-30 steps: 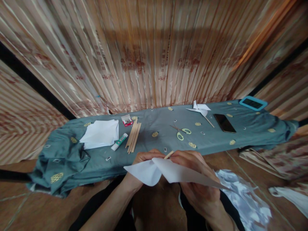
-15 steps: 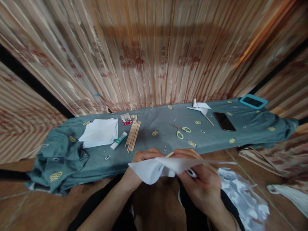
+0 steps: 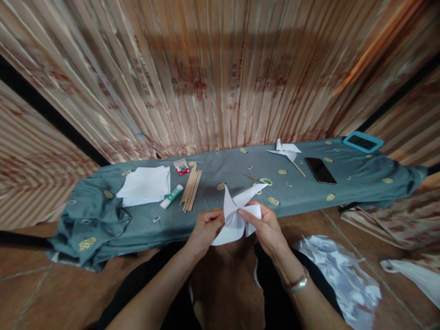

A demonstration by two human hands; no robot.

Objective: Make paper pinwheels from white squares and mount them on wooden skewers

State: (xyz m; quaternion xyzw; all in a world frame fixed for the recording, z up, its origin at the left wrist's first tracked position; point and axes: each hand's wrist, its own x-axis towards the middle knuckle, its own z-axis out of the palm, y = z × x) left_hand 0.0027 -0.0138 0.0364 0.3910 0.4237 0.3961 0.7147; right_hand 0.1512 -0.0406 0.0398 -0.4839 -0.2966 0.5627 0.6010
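A white paper pinwheel (image 3: pixel 234 225) is held up in front of me, over the near edge of the cloth-covered table. My right hand (image 3: pixel 266 227) grips it from the right, thumb pressed close to its centre. My left hand (image 3: pixel 210 228) is closed at its left side, fingers curled against the paper. Whether a stick runs behind the paper is hidden. Scissors with light green handles (image 3: pixel 265 182) lie just beyond it. A finished-looking pinwheel on a stick (image 3: pixel 288 149) rests at the back right.
On the table's left are a paper stack (image 3: pixel 144 184), a glue stick (image 3: pixel 171 197), wooden sticks (image 3: pixel 191 190) and a small red box (image 3: pixel 181 167) of metal pieces. A phone (image 3: pixel 320 170) and a blue-framed device (image 3: pixel 363 142) lie right. Paper scraps (image 3: pixel 340 270) fill a clear bag on the floor.
The pinwheel has been turned from nearly edge-on to facing me, with its blades showing. Both hands have shifted, and the right thumb now sits near its centre. The stick seen between the hands is hidden.
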